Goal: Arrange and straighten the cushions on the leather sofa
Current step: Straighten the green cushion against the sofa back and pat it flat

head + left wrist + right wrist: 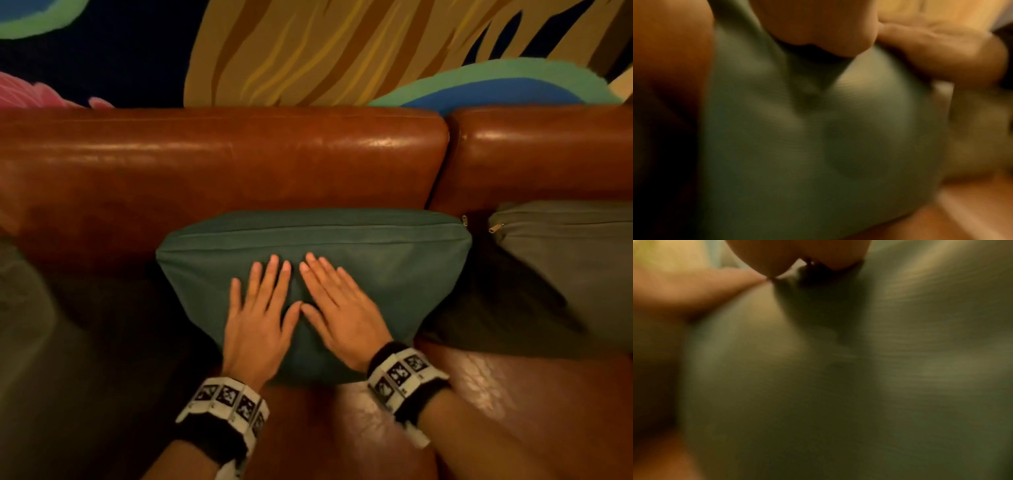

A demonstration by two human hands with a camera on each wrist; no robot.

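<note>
A teal-green cushion point(394, 270) leans upright against the back of the brown leather sofa point(219, 164), its zip seam on top. My left hand point(262, 308) and my right hand point(337, 305) lie flat on its front face, side by side, fingers straight and thumbs almost touching. Both wrist views are blurred: the left wrist view shows the cushion point(797, 146) under my left hand point(818, 27); the right wrist view shows the cushion point(838, 386) under my right hand point(797, 254).
A grey-olive cushion point(568, 260) with a zip pull stands to the right against the second back section point(548, 150). Another dark cushion point(30, 308) lies at the far left. The leather seat point(496, 404) shows in front. A painted wall point(308, 48) rises behind.
</note>
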